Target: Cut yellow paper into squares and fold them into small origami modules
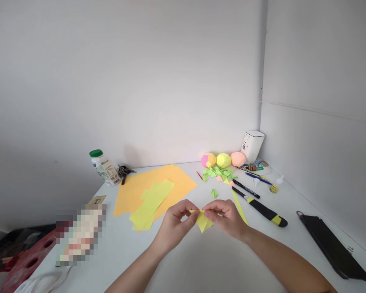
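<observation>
Between my two hands is a small folded piece of yellow paper [202,224], its point hanging down. My left hand [179,221] pinches its left upper edge between thumb and fingers. On the other side, my right hand [227,215] pinches the right upper edge, the thumbs close together. Just beyond my hands lies a small folded green paper piece [214,193]. A narrow yellow paper strip [239,207] lies behind my right hand. To the left, yellow paper sheets [152,205] rest on a large orange sheet [122,199].
A pile of folded green pieces [218,172] sits before paper balls [223,160] at the wall. Rightward lie a utility knife [262,208], a black marker [246,189] and a black case [332,246]. A green-capped bottle [105,167] and keys [125,171] stand left.
</observation>
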A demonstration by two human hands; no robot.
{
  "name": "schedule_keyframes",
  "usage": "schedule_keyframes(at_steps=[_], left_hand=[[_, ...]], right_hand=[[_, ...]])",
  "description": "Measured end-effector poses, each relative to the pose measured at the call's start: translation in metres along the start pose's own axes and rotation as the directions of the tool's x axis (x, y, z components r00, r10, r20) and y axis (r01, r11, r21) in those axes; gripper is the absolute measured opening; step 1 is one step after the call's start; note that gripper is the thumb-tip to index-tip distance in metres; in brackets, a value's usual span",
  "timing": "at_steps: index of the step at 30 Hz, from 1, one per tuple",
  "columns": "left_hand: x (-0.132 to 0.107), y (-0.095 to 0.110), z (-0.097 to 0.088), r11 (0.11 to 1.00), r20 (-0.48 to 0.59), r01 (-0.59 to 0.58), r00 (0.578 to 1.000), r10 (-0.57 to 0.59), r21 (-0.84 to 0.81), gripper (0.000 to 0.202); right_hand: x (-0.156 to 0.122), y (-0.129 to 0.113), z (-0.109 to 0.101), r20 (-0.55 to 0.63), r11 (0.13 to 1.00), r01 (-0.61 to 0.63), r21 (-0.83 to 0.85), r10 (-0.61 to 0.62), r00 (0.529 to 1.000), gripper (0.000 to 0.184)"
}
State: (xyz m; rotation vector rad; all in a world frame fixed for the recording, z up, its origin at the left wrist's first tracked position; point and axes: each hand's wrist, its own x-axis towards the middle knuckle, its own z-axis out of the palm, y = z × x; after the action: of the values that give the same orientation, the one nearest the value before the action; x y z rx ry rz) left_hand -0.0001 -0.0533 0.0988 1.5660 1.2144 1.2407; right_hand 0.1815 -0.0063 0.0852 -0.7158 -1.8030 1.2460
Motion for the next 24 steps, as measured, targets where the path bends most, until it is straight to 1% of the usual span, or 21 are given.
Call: schedule_keyframes(at_steps=[3,5,8,11,14,17,24], left_hand=[[0.002,-0.004,0.004,0.996,-0.001,0.075,0.997,-0.075,-0.056,0.017],[0.007,-0.016,0.008,0.977,0.003,0.175,0.984,-0.176,-0.119,0.018],[0.018,-0.05,0.017,0.915,-0.016,0.318,0.943,-0.333,-0.249,0.017],[0.029,-0.088,0.025,0.888,0.005,0.363,0.926,-0.377,-0.281,0.019],[0.033,-0.113,0.028,0.88,0.024,0.369,0.925,-0.38,-0.3,0.023],[0.032,-0.121,0.028,0.882,0.037,0.356,0.931,-0.363,-0.308,0.024],[0.029,-0.124,0.029,0.869,0.025,0.351,0.931,-0.365,-0.35,0.032]], right_hand=[[0.002,0.004,0.002,0.027,0.999,-0.033,0.001,0.033,0.999,0.022],[0.005,0.017,0.006,0.06,0.994,-0.101,0.04,0.099,0.993,0.026],[0.01,0.053,0.012,0.105,0.952,-0.272,0.141,0.259,0.96,0.031],[0.016,0.092,0.013,0.108,0.919,-0.376,0.119,0.365,0.925,0.035],[0.019,0.112,0.012,0.113,0.913,-0.392,0.111,0.38,0.918,0.033],[0.018,0.116,0.011,0.107,0.914,-0.391,0.106,0.38,0.919,0.029],[0.019,0.115,0.008,0.109,0.905,-0.406,0.126,0.394,0.913,0.028]])
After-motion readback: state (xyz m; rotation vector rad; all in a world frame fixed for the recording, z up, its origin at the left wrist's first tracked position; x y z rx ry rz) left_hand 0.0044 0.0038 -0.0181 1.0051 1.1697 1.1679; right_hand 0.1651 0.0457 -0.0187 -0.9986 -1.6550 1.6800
